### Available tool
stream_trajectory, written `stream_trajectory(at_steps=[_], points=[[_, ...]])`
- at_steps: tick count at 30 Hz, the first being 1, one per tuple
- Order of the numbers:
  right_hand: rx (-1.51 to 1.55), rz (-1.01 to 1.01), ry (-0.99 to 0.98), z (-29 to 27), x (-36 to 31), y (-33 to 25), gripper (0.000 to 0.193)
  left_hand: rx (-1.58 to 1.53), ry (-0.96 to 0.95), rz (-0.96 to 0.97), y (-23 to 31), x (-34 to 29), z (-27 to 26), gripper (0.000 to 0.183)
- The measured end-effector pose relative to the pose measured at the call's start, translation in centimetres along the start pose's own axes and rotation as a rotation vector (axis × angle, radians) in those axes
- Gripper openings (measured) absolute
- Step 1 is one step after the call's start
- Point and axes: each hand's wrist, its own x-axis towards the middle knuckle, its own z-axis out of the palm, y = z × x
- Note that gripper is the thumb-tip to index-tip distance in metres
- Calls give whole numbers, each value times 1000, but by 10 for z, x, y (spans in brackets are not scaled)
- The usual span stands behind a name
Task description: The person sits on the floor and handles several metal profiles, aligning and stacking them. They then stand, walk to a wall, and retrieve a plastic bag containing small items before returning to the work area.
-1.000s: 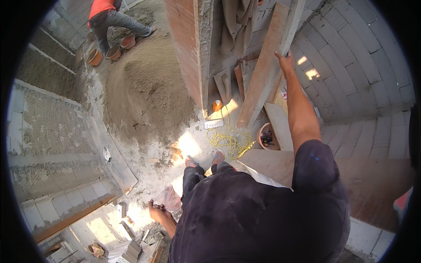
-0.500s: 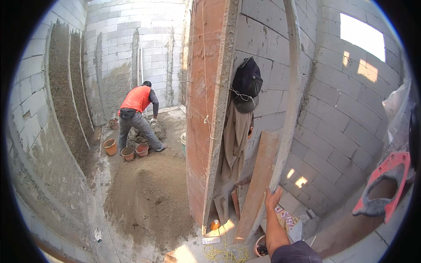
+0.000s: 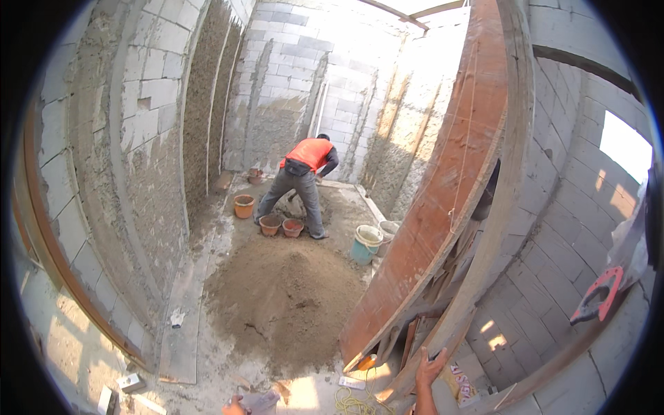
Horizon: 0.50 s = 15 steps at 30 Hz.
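My right hand is at the lower right, its fingers closed on the edge of a long wooden post. This post slants from the top of the view down to the floor. At the bottom edge my left hand shows only in part, with its fingers bent. Beside it is a pale grey, partly see-through thing, which I cannot make out. Left of the post stands a tall reddish-brown board. A yellow cord lies coiled on the floor between my hands.
A large sand heap fills the middle of the floor. Behind it a person in an orange top bends over near several buckets. A teal bucket stands by the board. A red-handled saw hangs at right.
The view has swung left, so the post, board and sand heap sit farther right. My left hand has come into view at the bottom. The right hand stays at the post.
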Motion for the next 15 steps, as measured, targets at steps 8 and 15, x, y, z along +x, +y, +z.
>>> stream_trajectory(at_steps=[8, 15], points=[[327, -318, -502, 46, -135, -162, 46, -200, 129, 135, 104, -74, -94, 20], [476, -651, -934, 71, -250, -232, 39, -358, 526, 163, 115, -66, -197, 21]])
